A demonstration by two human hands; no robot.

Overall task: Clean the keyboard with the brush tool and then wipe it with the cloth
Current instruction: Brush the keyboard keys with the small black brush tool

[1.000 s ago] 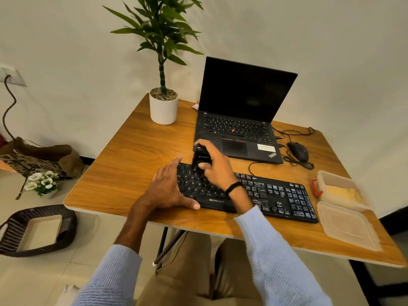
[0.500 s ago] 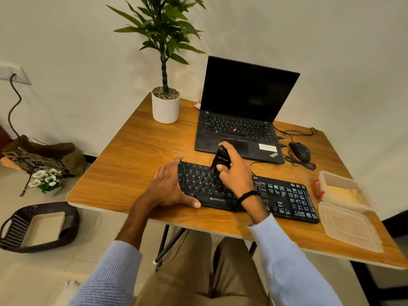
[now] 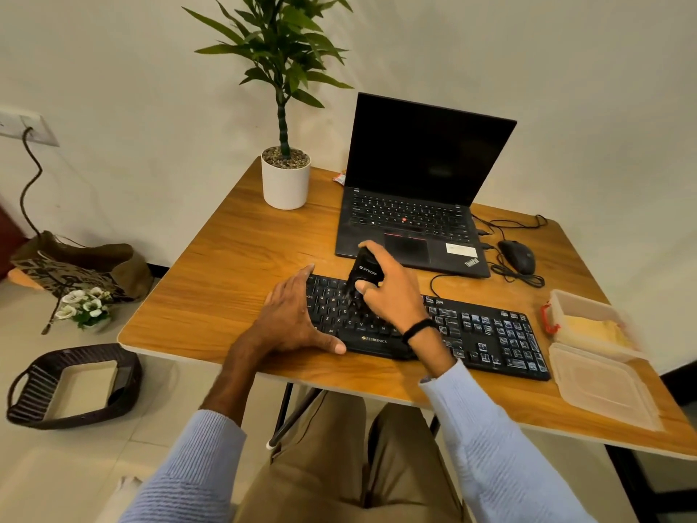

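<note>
Fingers, right hand (image 3: 396, 294): curled round brush tool (image 3: 366, 274) | left hand (image 3: 292, 318): seemingly flat on keyboard (image 3: 490, 334)

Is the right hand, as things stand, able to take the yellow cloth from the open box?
Probably not yet: the right hand grips the brush on the keyboard, so it is busy. The way itself looks free: the box stands open beside the keyboard, and nothing covers the cloth.

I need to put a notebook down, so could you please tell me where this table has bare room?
The widest bare patch of table lies left, bordered by plant pot, laptop, left hand and table edge. A narrow strip runs before the keyboard. The right is crowded: mouse, cables, container, lid.
</note>
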